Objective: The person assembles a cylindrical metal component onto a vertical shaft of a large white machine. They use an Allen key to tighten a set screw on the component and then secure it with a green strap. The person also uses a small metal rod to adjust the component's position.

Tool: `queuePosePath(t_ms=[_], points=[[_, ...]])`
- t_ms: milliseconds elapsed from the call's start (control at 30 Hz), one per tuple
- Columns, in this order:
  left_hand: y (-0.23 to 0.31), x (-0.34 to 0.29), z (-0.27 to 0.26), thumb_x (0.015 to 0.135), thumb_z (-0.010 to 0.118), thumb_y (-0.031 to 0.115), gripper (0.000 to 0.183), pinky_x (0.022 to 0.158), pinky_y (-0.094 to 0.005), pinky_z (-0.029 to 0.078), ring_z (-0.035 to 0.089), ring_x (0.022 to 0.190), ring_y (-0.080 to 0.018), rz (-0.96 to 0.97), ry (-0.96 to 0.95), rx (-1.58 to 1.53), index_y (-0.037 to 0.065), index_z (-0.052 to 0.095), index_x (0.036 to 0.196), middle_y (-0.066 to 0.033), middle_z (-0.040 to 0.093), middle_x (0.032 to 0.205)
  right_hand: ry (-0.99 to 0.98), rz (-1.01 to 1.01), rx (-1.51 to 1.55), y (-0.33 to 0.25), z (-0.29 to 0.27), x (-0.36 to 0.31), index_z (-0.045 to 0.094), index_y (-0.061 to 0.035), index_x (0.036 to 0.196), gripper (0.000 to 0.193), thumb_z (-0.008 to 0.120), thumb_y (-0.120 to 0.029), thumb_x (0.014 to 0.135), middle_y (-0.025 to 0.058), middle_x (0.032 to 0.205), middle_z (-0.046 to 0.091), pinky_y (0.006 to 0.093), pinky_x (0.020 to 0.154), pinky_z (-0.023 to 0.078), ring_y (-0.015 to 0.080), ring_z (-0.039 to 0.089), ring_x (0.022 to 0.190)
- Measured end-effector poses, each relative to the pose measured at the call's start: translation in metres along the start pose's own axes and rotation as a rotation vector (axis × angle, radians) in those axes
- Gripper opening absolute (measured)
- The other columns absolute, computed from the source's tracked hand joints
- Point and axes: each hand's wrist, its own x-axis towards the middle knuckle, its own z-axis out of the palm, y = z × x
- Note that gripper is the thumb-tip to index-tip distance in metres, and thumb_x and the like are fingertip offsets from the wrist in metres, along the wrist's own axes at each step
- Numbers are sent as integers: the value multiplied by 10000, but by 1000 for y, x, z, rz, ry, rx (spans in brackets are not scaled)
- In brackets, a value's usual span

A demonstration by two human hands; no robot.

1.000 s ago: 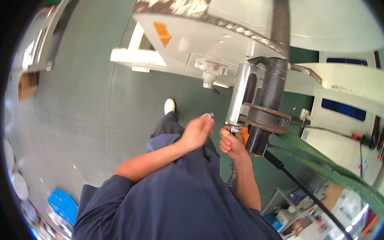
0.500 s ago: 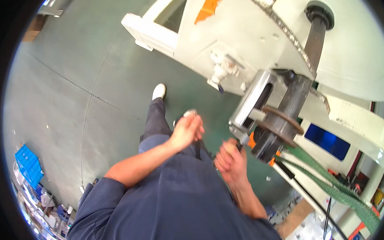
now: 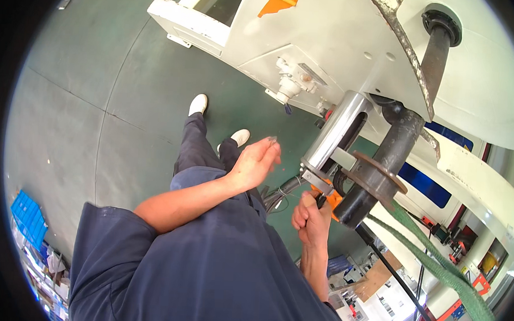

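Right hand (image 3: 313, 220): closed around a short, black, handle-like part (image 3: 321, 201), directly below the small, flat, grey metal bracket (image 3: 317, 181) at the lower end of a polished, silver, slotted metal cylinder (image 3: 337, 129). The cylinder stands tilted, above the right hand. Left hand (image 3: 252, 167): raised to the left of the cylinder, apart from it, fingertips apparently pinched on a small, greyish piece (image 3: 273, 140); its kind cannot be told.

Risks, as judged: the small piece could drop to the floor (image 3: 148, 150) if the pinch loosens, there being no support beneath. The black part could slip or twist if the right hand's grip is off-axis. Right-hand knuckles could strike the thick, black, round metal bar (image 3: 353, 206) just to their right if that grip gives suddenly. The dark, tied cable bundle (image 3: 284, 189) between the hands could snag a sleeve or wrist
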Motion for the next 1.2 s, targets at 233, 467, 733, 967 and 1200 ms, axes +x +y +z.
queuePosePath(t_ms=[233,467,733,967,1200], points=[[88,-16,-33,1010,560,147,188,568,-253,379,425,633,-43,214,73,94,8,614,895,27,491,676,0,111,-85,27,58,50,472,-118,826,269,714,-188,919,-36,517,370,269,360,256,92,343,362],[85,-34,-17,968,607,67,80,529,-258,390,482,612,-63,318,-74,99,-1,640,994,-38,581,745,-70,31,50,-1,9,-3,482,-103,805,216,614,-175,959,-52,515,339,262,342,259,77,344,366],[60,-34,-46,999,579,81,87,512,-223,271,350,575,-3,180,55,31,2,615,993,73,463,658,37,24,-60,21,-8,42,477,-112,854,225,652,-207,960,-61,516,330,269,343,248,76,329,372],[61,-40,-42,989,588,67,74,506,-223,289,369,580,-2,188,-23,79,-1,615,994,61,480,664,-36,-8,-58,33,64,35,472,-82,879,240,682,-183,935,-38,571,378,281,386,312,99,370,396],[129,-8,-4,827,801,239,454,576,-281,483,626,651,-177,883,-55,391,37,632,1197,-78,647,886,126,-35,94,13,2,7,506,-80,925,124,614,-135,953,-32,565,375,252,367,264,77,339,397]])
